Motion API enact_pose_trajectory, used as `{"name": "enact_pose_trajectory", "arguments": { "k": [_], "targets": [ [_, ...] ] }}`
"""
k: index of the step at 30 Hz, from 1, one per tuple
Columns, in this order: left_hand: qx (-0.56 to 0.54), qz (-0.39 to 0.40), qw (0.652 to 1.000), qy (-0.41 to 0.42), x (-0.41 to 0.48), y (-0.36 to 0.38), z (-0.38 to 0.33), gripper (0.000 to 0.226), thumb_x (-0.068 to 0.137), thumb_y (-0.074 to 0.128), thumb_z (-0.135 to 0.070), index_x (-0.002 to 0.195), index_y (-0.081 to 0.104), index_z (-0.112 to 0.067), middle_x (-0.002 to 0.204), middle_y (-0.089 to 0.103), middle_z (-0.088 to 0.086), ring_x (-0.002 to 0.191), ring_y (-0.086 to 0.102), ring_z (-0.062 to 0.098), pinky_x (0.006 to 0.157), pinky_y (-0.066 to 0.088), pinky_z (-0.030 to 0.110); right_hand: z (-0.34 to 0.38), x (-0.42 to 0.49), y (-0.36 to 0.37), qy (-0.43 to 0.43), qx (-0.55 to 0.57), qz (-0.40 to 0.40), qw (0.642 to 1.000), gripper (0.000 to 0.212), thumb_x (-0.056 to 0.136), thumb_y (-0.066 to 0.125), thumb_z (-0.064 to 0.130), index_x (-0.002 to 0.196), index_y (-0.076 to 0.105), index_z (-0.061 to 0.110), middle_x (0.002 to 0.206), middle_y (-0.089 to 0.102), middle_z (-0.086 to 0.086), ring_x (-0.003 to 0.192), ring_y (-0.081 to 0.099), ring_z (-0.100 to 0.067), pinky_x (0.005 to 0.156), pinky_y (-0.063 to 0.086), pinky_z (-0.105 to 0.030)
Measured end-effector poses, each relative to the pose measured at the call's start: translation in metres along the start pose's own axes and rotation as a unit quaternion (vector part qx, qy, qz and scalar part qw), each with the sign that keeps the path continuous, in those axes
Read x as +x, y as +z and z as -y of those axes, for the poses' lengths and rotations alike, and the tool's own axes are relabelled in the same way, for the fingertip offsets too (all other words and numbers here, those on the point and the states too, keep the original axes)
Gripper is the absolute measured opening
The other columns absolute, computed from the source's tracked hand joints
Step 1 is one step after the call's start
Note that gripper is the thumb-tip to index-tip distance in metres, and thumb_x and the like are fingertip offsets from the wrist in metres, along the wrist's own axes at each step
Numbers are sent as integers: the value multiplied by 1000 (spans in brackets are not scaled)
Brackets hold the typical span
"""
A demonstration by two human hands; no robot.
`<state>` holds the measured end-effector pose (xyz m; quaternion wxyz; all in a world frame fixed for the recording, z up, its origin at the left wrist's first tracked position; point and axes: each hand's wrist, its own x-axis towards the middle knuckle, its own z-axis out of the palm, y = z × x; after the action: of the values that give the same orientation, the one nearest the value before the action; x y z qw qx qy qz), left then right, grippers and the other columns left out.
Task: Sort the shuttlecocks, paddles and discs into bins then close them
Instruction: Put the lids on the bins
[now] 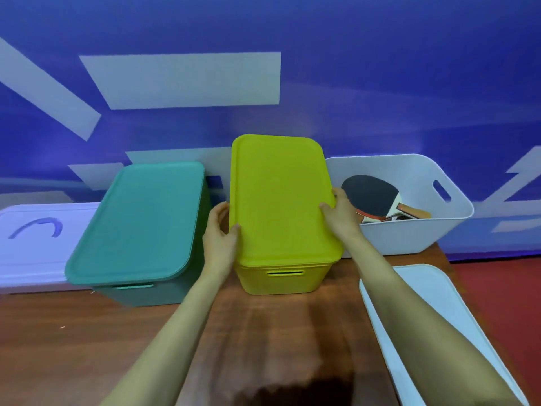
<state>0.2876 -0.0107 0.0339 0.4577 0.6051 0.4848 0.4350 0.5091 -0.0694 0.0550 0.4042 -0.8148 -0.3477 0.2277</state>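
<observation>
The step in hand is closing the middle container. The yellow lid [281,200] lies on top of the yellow bin [281,281], and both hands hold it by its long edges. The left hand [218,235] pinches the left edge, thumb on top and fingers curled down the side. The right hand [339,213] pinches the right edge the same way. Whether the lid is fully seated cannot be told; its near edge overhangs the bin's front wall, so the next move probably calls for pressing it down evenly until the rim catches.

To the left, on the same tabletop [87,332], the teal bin [140,294] already carries its teal lid [140,221]. What it and the yellow bin hold is hidden (no shuttlecock or disc shows anywhere).

To the far right the white bin [409,235] stands open with the paddles [371,194] inside, a dark blade uppermost. Its white lid [433,288] lies at the near right, partly under the right forearm. That would be the last piece to lift and fit.

A pale box [35,244] sits at the far left.
</observation>
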Motion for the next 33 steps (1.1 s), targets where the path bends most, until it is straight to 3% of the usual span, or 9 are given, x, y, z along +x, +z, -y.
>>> {"name": "enact_pose_trajectory", "arguments": {
  "k": [6, 9, 14, 23, 27, 33],
  "targets": [
    [-35, -12, 999, -29, 2, -1, 18, 42, 85, 55, 3, 123, 51, -17, 120, 57, -5, 113, 52, 5, 100, 41, 28, -6, 10, 5, 7, -85, 22, 996, 50, 95, 52, 17, 141, 35, 6, 138, 48, -14, 124, 46, -33, 99, 37, -35],
    [-48, -14, 997, -62, -4, 5, 23, 39, 87, 54, 2, 122, 52, -15, 122, 58, -1, 113, 53, 8, 100, 42, 30, -13, 12, 4, 11, -105, 33, 994, 48, 93, 55, 18, 137, 40, 6, 136, 50, -16, 123, 47, -34, 99, 37, -36],
    [-80, -11, 993, -85, 3, 9, 21, 38, 90, 49, 5, 125, 49, -9, 125, 56, 5, 115, 53, 12, 101, 41, 29, -10, 13, 11, 19, -135, 49, 989, 55, 96, 50, 21, 143, 29, 3, 142, 43, -18, 128, 41, -35, 101, 35, -38],
    [-53, 7, 993, -106, -6, 0, 24, 36, 93, 50, -2, 127, 50, -15, 123, 54, -3, 112, 51, 9, 97, 41, 28, -15, 11, 10, 8, -97, 75, 992, 57, 96, 52, 21, 144, 28, 4, 145, 40, -14, 131, 39, -32, 105, 32, -37],
    [31, -12, 996, -80, -9, -12, 32, 35, 95, 48, -8, 127, 52, -21, 124, 53, -8, 113, 50, 7, 97, 40, 28, -21, 1, 21, -18, -96, 77, 992, 52, 96, 51, 21, 141, 32, 6, 141, 42, -15, 128, 41, -34, 103, 35, -40],
    [69, -9, 995, -67, -2, -7, 27, 32, 95, 47, -9, 125, 53, -20, 125, 49, -12, 113, 48, 8, 99, 38, 28, -22, 10, 24, -17, -3, 44, 999, 44, 98, 47, 16, 140, 36, 13, 137, 49, -10, 123, 47, -30, 100, 39, -39]
  ]
}}
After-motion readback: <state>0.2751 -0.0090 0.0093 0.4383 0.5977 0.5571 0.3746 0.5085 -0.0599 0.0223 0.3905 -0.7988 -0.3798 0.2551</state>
